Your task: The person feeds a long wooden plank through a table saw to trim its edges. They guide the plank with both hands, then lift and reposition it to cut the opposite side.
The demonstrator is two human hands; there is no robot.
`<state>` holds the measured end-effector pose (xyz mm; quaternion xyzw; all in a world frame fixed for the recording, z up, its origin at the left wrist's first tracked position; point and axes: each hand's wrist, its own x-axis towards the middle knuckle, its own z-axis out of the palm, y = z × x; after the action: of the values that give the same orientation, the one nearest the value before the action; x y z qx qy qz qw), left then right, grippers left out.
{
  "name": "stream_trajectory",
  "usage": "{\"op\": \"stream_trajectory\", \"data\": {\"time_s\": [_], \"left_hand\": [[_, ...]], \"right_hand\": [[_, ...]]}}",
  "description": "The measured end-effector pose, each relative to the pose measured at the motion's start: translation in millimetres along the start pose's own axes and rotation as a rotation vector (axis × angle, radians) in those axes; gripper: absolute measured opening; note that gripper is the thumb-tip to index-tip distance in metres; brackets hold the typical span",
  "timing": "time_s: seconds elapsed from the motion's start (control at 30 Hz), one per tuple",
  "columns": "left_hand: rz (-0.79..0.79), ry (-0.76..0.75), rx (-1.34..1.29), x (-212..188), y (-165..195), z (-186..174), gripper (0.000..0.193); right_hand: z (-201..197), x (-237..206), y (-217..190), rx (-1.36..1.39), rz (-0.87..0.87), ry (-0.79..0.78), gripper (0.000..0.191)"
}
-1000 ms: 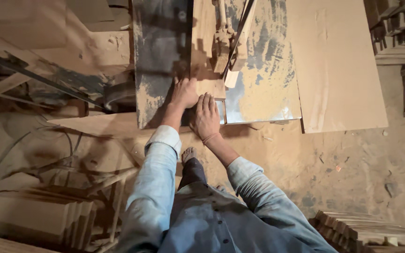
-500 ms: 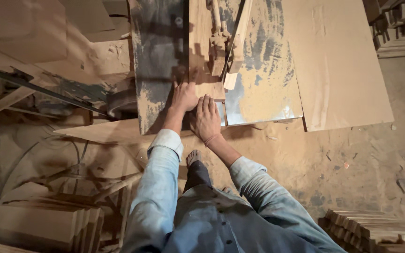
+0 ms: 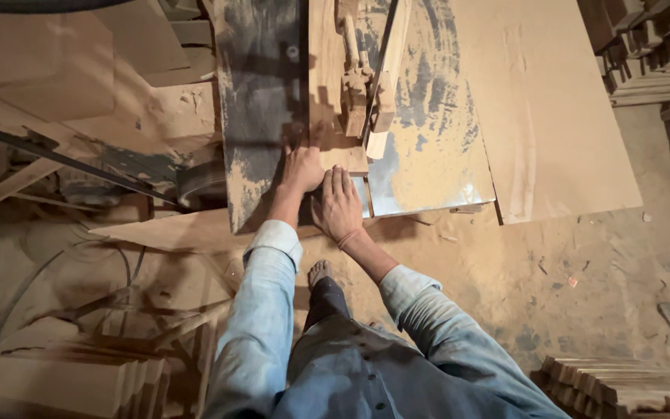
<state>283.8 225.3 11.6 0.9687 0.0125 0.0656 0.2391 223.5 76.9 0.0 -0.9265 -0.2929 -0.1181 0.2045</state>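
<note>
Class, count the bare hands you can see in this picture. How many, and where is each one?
2. The left hand and right hand lie side by side on the wooden board at the dusty saw table's near edge.

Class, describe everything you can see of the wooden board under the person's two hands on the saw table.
The wooden board is a long, narrow, pale plank of raw timber, dusted with sawdust. It lies flat on the metal saw table, running lengthwise away from the person. The left hand and the right hand press flat on its near end. A wooden fence runs along its right side, with a small wooden block between them. Its far end leaves the picture.
</note>
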Motion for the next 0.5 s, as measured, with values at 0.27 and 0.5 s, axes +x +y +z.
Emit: {"op": "stream_trajectory", "data": {"time_s": [0.27,0.5], "left_hand": [[-0.052,-0.045,-0.008,3.8,-0.3,-2.2,0.096],[0.017,0.062,0.002,3.9,-3.0,-0.3,0.092]], "right_hand": [[3.9,7.5,0.4,-0.014,-0.019,0.018,0.073],[0.9,9.6,-1.0,-0.013,-0.004,0.006,0.072]]}}
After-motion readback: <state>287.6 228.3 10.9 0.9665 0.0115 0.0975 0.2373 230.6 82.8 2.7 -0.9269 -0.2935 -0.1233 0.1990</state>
